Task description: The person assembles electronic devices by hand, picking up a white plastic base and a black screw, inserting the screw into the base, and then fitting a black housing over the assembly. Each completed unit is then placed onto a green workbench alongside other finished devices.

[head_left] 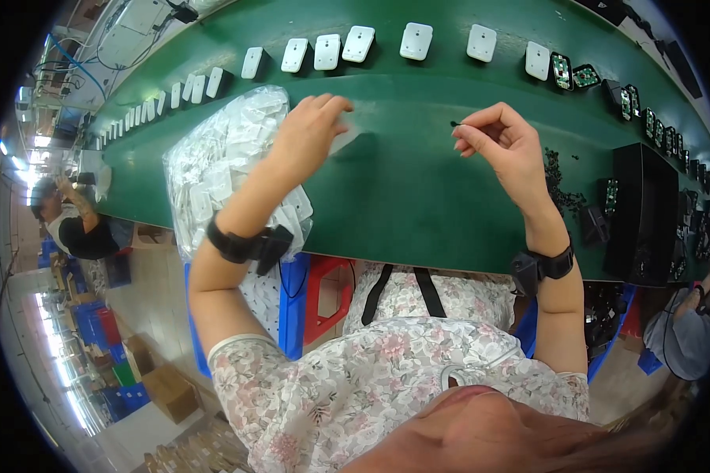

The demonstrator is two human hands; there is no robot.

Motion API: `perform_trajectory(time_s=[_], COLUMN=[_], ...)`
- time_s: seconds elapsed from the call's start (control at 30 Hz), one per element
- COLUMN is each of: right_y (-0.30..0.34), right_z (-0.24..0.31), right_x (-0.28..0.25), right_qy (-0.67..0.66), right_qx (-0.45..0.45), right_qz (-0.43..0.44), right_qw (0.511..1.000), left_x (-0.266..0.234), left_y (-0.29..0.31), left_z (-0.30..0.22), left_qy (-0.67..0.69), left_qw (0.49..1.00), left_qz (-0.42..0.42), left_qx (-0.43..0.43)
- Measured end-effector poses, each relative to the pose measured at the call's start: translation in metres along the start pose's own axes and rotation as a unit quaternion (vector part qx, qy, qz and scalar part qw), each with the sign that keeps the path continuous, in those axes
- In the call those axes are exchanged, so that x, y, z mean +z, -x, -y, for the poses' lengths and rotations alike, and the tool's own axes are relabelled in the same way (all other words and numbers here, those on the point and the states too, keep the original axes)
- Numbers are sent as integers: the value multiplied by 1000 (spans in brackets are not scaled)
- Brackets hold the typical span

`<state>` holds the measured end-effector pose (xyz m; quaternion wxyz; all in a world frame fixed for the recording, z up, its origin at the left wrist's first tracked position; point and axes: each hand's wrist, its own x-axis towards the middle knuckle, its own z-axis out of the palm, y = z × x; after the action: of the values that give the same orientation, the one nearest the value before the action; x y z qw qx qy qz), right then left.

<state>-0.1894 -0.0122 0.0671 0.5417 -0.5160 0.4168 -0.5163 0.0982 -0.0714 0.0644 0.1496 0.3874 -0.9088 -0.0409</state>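
Note:
My left hand (306, 132) is raised over the table beside the bag, its fingers curled. A pale, flat, blurred piece (345, 140) shows just under those fingertips, and a dark shadow lies beside it. I cannot make out its kind. In my right hand (506, 144), a tiny black part (454, 124) is pinched between thumb and fingertips above the table. Left of centre, a clear plastic bag (205, 169) full of white plastic covers lies partly under my left forearm. To the right of my right hand is a scattered pile of small black parts (558, 183).
White-faced black housings (416, 41) line the far side of the green table (418, 213). Others at the right hold green circuit boards (562, 71). A black bin (643, 213) stands at the right. A red stool (326, 296) is below the edge. Other people sit at both sides.

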Motion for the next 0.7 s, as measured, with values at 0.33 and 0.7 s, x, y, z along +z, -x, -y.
perform_trajectory(time_s=[0.33, 0.7], right_y=[0, 0], right_z=[-23, -29], right_x=[-2, 0], right_qy=[65, 220], right_qx=[-22, -39], right_qz=[-77, -90], right_qw=[995, 971], left_x=[48, 74], left_y=[-43, -43], left_z=[-110, -104], left_qy=[574, 672], left_qw=[784, 687], left_qz=[-132, -110], left_qx=[-197, -253])
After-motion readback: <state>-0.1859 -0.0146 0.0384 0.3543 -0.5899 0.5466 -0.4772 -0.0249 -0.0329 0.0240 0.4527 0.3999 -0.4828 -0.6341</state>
